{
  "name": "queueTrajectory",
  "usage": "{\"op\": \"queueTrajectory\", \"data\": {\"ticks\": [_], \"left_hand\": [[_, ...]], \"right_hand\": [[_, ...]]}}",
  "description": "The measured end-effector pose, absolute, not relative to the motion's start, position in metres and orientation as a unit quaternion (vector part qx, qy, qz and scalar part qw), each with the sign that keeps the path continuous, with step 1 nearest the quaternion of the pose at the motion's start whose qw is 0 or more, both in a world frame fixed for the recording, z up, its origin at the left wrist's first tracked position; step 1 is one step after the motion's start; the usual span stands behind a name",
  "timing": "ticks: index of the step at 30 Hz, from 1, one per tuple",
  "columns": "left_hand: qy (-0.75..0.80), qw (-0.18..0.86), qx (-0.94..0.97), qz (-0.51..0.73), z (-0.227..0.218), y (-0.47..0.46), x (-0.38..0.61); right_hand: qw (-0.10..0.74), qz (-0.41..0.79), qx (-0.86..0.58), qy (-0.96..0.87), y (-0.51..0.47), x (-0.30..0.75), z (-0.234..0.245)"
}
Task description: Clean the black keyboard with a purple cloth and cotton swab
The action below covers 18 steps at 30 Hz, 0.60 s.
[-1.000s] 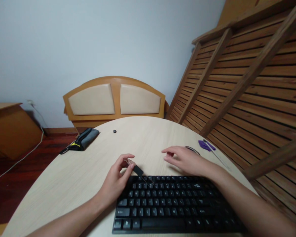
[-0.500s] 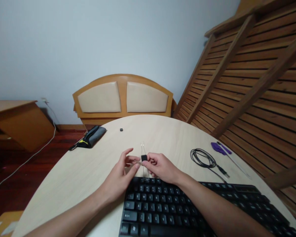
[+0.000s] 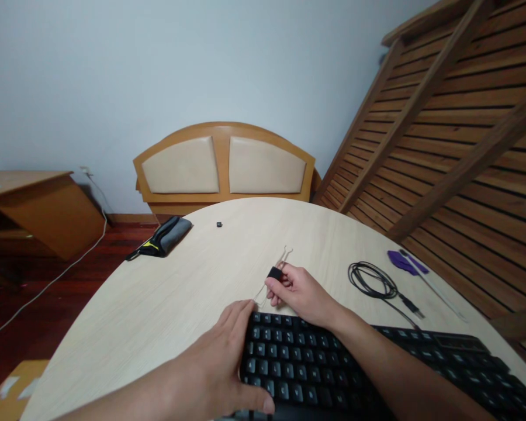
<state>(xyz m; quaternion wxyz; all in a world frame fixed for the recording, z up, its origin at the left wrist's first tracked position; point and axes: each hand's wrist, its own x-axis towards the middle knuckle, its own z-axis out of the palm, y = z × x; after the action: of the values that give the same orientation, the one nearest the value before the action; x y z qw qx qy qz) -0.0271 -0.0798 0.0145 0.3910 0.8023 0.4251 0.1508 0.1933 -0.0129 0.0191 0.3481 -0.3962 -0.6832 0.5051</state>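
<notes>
My right hand (image 3: 296, 289) is closed around the black plastic body of a wire keycap puller (image 3: 274, 273). The puller is tilted, one pair of wire ends up and the other down near the keyboard's back left corner. Along the left end of the black keyboard (image 3: 289, 354) lies my left hand (image 3: 228, 351), gripping it with fingers at the back corner and thumb over the front keys. My right forearm crosses above the keyboard and hides part of it. A small black keycap (image 3: 219, 224) sits far back on the table.
On the round pale table (image 3: 158, 316), a grey, black and yellow folded item (image 3: 169, 237) lies at the left edge. A coiled USB cable (image 3: 372, 280), a purple cloth (image 3: 401, 261) and a thin white stick (image 3: 436, 287) are at right. A wooden headboard (image 3: 222, 158) stands behind.
My left hand has left the keycap puller and moved down onto the keyboard's left end. The puller, now only in my right hand, has tilted to the right. The view has shifted slightly.
</notes>
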Motion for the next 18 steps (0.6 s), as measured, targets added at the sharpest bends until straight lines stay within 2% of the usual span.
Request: {"op": "queueTrajectory", "data": {"ticks": [6, 12, 18], "left_hand": [[0.407, 0.395, 0.791, 0.231, 0.009, -0.067, -0.033], [0.479, 0.375, 0.732, 0.307, 0.003, -0.049, -0.027], [0.464, 0.367, 0.744, 0.309, -0.002, -0.043, -0.024]], "right_hand": [[0.357, 0.474, -0.375, -0.712, -0.001, 0.187, 0.018], [0.363, 0.484, -0.386, -0.697, -0.007, 0.190, 0.015], [0.354, 0.470, -0.391, -0.708, -0.017, 0.191, 0.021]]}}
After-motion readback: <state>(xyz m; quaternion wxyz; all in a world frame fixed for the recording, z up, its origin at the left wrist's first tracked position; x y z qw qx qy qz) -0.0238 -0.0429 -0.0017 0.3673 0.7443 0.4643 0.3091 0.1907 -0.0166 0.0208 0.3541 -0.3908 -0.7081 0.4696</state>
